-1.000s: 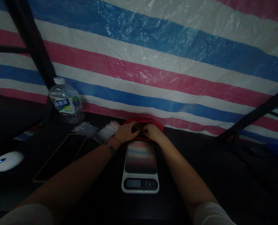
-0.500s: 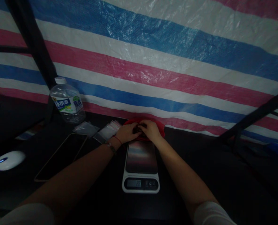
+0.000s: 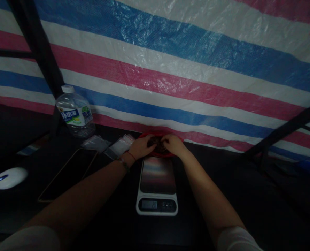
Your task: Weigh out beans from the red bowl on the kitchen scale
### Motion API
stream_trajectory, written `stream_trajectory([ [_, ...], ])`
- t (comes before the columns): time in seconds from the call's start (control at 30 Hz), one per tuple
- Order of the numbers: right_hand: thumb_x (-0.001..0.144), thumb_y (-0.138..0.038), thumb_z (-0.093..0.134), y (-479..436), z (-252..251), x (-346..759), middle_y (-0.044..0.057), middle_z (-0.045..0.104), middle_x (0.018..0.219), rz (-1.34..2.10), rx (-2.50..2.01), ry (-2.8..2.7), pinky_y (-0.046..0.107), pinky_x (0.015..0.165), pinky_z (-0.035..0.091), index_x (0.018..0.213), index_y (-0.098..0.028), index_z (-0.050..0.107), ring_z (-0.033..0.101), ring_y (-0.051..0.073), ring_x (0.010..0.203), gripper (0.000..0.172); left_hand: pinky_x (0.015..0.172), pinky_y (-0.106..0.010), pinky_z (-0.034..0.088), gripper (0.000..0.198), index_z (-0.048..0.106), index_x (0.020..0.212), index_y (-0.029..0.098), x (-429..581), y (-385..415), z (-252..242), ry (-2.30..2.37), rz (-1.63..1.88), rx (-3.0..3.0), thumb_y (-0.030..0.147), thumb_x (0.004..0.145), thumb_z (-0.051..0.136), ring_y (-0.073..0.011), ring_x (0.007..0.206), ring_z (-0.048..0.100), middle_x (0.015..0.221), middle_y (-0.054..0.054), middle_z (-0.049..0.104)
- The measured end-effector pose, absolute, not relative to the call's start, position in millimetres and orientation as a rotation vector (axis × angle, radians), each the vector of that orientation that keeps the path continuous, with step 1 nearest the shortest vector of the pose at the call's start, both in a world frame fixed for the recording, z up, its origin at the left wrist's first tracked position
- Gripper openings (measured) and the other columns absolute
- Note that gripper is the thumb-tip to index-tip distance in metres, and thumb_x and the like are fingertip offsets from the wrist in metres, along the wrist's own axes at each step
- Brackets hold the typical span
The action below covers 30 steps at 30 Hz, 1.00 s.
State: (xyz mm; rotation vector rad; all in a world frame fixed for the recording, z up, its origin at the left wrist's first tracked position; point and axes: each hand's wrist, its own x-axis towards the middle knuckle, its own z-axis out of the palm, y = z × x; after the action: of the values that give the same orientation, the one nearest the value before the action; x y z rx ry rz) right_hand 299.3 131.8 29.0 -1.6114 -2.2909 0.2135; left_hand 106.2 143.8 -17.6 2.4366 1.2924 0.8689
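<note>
A red bowl holds small dark brown pieces, too dim to name. Over its left side my left hand reaches in, its fingers curled down among the pieces. My right hand bends into the bowl from the right, fingertips pressed together at the pieces. What either hand pinches is hidden in the dark. Directly in front of the bowl, between my forearms, lies a white kitchen scale with a shiny plate and a lit display; its plate is bare.
Clear zip bags lie left of the bowl, with more plastic bags beside them. A phone, a white mouse-shaped device and a large clear bottle are further left. A striped tarp hangs behind, framed by dark bars.
My right hand has shifted right, apart from my left, uncovering more of the dark pieces in the bowl. My left hand has barely moved.
</note>
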Motion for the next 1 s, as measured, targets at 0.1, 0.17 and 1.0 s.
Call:
stream_trajectory([
  [0.1,0.079,-0.023,0.062,129.6,22.8,301.6,0.009,0.070,0.101,0.277,-1.606,-2.479,0.029,0.083,0.046,0.098,-0.017,0.071,0.064,0.021,0.092,0.022,0.087,-0.034,0.050,0.043,0.051,0.124,0.021,105.9,143.1,-16.9,1.302,0.898,2.418,0.040,0.085,0.055,-0.0242,0.099,0.065,0.108,-0.007,0.068],
  [0.17,0.077,-0.028,0.068,128.8,17.0,299.8,0.012,0.067,0.109,0.259,-1.612,-2.518,0.030,0.086,0.046,0.108,-0.016,0.068,0.062,0.023,0.098,0.033,0.087,-0.034,0.050,0.043,0.051,0.124,0.021,105.7,142.5,-16.7,1.273,0.948,2.425,0.039,0.085,0.056,-0.0237,0.100,0.065,0.111,-0.007,0.067],
  [1.0,0.084,-0.013,0.056,136.9,15.7,298.2,0.010,0.072,0.103,0.102,-1.617,-2.368,0.028,0.089,0.045,0.100,-0.016,0.072,0.064,0.021,0.097,0.023,0.097,-0.038,0.046,0.035,0.052,0.124,0.019,106.4,147.6,-23.0,1.048,1.002,2.525,0.032,0.092,0.046,-0.0233,0.111,0.059,0.123,-0.008,0.062],
])
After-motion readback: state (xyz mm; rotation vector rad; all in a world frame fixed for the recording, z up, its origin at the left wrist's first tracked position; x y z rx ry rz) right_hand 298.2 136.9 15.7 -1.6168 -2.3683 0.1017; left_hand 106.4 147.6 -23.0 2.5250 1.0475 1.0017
